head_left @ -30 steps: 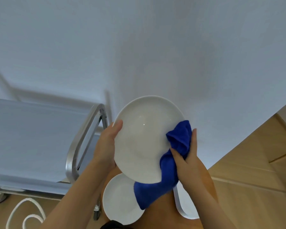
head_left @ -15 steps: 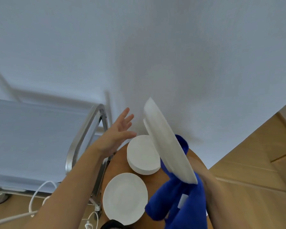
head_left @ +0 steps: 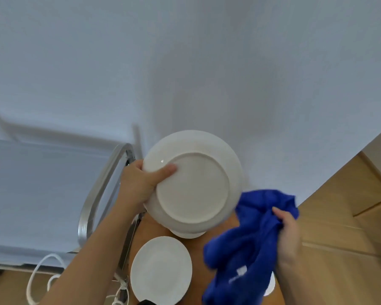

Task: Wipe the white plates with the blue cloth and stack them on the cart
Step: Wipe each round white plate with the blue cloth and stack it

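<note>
My left hand [head_left: 141, 183] grips a white plate [head_left: 196, 186] by its left rim, thumb on the underside, which faces me. The plate is held in the air above a brown round table [head_left: 198, 256]. My right hand [head_left: 288, 236] clutches the bunched blue cloth [head_left: 246, 245] to the right of the plate, apart from it. Another white plate [head_left: 161, 269] lies flat on the table near me. A small stack of white plates [head_left: 188, 234] peeks out under the held plate. The cart [head_left: 42, 194] with its steel handle [head_left: 101, 190] stands to the left.
A white wall fills the background. Wooden floor [head_left: 350, 216] shows at the right. A white cable [head_left: 40, 276] loops on the floor under the cart. Part of another white plate [head_left: 271, 285] is mostly hidden behind the cloth at the table's right edge.
The plate was flipped over: it passed edge-on through my right hand and now my left hand holds it underside up. My right hand with the cloth drew away to the right.
</note>
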Demonstrator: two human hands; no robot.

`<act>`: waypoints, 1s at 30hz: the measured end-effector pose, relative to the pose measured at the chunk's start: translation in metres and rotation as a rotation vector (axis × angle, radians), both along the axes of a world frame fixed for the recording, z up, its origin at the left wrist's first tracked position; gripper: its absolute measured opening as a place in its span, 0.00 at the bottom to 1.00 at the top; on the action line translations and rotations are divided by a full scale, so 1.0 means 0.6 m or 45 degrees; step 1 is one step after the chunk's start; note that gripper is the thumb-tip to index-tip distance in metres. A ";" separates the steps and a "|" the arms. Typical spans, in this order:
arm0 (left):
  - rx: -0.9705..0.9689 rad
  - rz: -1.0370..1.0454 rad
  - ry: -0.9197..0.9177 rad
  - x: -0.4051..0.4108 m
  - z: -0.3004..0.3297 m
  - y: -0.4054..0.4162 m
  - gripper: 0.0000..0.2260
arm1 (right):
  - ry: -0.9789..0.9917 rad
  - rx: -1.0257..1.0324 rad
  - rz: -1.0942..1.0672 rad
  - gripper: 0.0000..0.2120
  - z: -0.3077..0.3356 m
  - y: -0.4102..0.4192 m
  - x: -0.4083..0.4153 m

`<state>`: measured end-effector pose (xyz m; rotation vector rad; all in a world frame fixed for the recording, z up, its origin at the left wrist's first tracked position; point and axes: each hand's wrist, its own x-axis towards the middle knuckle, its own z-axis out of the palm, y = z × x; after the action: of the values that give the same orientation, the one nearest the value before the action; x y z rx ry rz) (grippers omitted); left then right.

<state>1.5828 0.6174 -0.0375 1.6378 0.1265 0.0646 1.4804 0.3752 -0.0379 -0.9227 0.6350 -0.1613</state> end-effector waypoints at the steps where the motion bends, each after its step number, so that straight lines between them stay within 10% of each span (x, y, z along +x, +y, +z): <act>1: 0.107 0.066 -0.030 0.000 0.003 0.001 0.26 | -0.169 0.121 -0.053 0.11 0.006 0.002 0.001; 5: 0.423 0.115 -0.155 -0.012 0.018 -0.020 0.34 | -0.203 -0.127 0.156 0.16 0.045 0.057 0.014; 9: 0.487 -0.006 -0.367 -0.047 0.036 -0.057 0.29 | -0.398 -1.876 0.633 0.30 0.064 0.109 0.041; 12: 0.465 -0.003 -0.473 -0.056 0.040 -0.057 0.21 | -0.650 -2.313 0.481 0.30 0.060 0.097 0.075; 17: 0.302 0.114 -0.240 -0.050 0.049 -0.045 0.28 | -0.752 -1.752 0.120 0.22 0.021 0.075 0.083; 22: -0.022 0.381 0.107 -0.038 0.027 -0.032 0.20 | -0.301 -1.158 0.038 0.27 -0.012 0.066 0.085; 30: -0.610 0.563 0.275 -0.056 0.014 -0.087 0.17 | 0.031 -0.959 -0.260 0.30 -0.042 0.107 0.079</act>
<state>1.5493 0.5650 -0.0289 1.1112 0.6223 0.1809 1.5279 0.4397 -0.0629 -1.5822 0.7015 -0.5999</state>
